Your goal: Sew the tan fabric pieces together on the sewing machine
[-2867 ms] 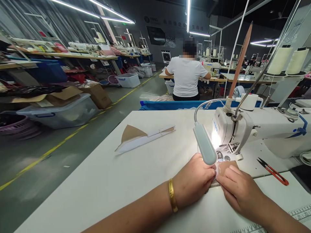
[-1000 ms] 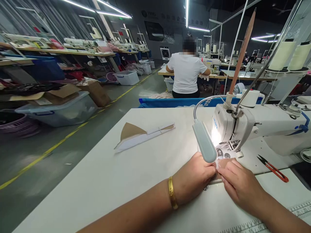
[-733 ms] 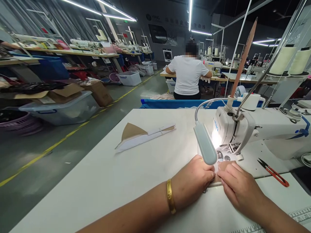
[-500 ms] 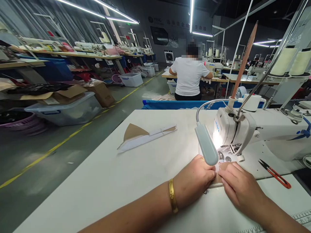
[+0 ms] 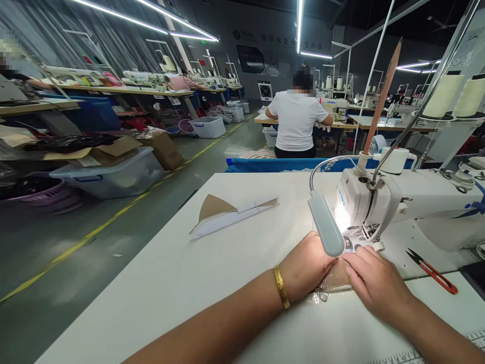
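Note:
Just in front of the sewing machine (image 5: 352, 197), both hands are on a tan piece with clear, shiny plastic over it (image 5: 338, 279). My left hand (image 5: 307, 265), a gold bangle at its wrist, is closed at the piece's left edge; its fingertips are partly hidden by the grey lamp head (image 5: 326, 225). From the other side my right hand (image 5: 373, 277) pinches the piece with bent fingers near the presser foot. A metal ring (image 5: 321, 295) shows at the piece's lower left. Whether the needle is in the material cannot be seen.
Folded brown-and-white paper pieces (image 5: 233, 216) lie on the white tabletop to the left. Orange-handled thread snips (image 5: 434, 272) rest right of the machine, and a ruler (image 5: 407, 356) is at the front edge. A person in a white shirt (image 5: 297, 119) sits ahead.
Both hands have moved slightly up toward the machine, with the tan piece between them. More of its clear plastic and the metal ring now show. The camera view has shifted a little.

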The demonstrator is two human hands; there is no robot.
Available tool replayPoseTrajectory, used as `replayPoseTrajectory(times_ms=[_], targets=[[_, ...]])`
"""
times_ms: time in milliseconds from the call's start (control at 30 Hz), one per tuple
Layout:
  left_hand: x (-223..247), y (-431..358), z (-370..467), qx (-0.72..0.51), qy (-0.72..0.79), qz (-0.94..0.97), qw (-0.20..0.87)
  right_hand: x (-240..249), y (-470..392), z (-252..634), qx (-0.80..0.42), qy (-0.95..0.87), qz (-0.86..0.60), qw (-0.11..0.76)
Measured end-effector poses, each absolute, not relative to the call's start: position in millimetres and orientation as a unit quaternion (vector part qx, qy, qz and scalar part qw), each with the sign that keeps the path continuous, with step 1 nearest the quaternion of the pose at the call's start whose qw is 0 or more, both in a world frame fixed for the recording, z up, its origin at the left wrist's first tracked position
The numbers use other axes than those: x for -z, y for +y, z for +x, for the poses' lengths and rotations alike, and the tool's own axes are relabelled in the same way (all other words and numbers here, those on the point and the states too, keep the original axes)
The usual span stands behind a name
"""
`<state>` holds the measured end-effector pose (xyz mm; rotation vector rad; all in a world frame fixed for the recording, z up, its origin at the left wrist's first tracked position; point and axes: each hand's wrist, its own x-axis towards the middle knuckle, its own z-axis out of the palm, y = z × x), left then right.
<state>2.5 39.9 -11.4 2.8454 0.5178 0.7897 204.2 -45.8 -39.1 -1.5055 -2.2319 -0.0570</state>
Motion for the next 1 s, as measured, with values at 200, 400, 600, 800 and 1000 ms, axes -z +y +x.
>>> replayPoseTrajectory(times_ms=[200,400,600,800,1000], targets=[[8,47,3,-0.264,0.180,0.945,0.070,38,-45,211,0.001,-0.776,-0.579,0.251],[6,46,4,-0.270,0.191,0.939,0.097,34,-46,216,-0.034,-0.754,-0.600,0.264],[-2,51,-2,-0.226,0.240,0.940,0.091,44,-51,221,-0.018,-0.764,-0.578,0.286],[-48,66,-51,-0.236,0.337,0.909,0.069,54,-50,229,-0.025,-0.783,-0.561,0.269],[-41,46,-117,-0.187,0.421,0.886,0.051,61,-51,234,-0.010,-0.792,-0.542,0.279]])
